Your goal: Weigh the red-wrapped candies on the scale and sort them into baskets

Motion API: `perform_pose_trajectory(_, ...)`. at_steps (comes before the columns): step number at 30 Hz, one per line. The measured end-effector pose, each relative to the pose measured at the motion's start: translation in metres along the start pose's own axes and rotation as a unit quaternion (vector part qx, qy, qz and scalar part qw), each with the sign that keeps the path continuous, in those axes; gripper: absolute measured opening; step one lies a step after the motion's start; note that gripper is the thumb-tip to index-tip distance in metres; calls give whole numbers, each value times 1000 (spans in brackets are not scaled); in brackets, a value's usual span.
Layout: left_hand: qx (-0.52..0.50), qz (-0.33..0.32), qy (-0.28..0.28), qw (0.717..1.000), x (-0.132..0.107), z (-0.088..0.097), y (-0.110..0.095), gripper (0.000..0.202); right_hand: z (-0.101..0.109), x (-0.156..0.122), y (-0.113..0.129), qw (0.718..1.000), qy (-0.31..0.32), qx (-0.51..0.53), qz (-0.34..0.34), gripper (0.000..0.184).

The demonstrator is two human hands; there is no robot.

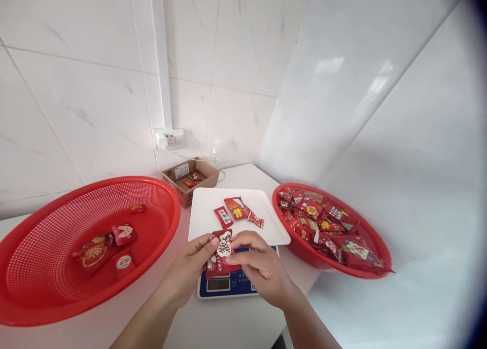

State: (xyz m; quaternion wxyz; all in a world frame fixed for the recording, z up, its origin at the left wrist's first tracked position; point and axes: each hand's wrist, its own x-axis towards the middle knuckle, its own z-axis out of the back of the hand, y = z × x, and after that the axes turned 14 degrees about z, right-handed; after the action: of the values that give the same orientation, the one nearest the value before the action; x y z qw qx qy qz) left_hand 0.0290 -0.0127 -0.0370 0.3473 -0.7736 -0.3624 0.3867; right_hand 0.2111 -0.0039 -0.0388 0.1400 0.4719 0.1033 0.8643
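Note:
Between both hands, above the front of a digital scale, is a red snack packet with a white label and dark characters. My left hand pinches its left edge between thumb and fingers. On its right side, my right hand grips the same packet with thumb and fingertips. Behind it, the scale's white tray carries a small red and white packet, a larger red packet with yellow print and a small twisted-end wrapper. The hands and packet partly cover the scale's display panel.
A red basket on the left holds a few packets. Another red basket on the right is heaped with red packets. An open cardboard box with small packets stands behind, near a clear bottle and a wall socket.

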Motion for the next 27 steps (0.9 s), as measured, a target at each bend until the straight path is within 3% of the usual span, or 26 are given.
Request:
perform_pose_trajectory(3, 24, -12, -29, 999, 1, -1, 0, 28, -3, -3, 2, 999, -38, 3, -38, 27)
perform_pose_trajectory(6, 63, -31, -54, 996, 1, -1, 0, 29, -7, -7, 3, 983, -103, 37, -146, 19)
perform_pose_trajectory(8, 90, -46, -67, 993, 1, -1, 1, 31, -11, -8, 3, 969, -110, 73, -211, 29)
perform_pose_trajectory(10, 122, -63, -90, 986, 1, -1, 1, 32, -16, -8, 4, 958, -100, 89, -255, 36)
perform_pose_trajectory(14, 172, -72, -119, 975, 2, 1, 3, 35, -20, -6, 4, 950, -95, 73, -289, 26)
perform_pose_trajectory(20, 106, -81, -156, 979, 5, 12, 1, 51, 8, -10, -19, 932, -94, -49, -346, 23)
perform_pose_trajectory(27, 95, -114, -192, 970, 3, 20, -7, 53, 23, -11, -44, 914, 26, -140, -380, 27)
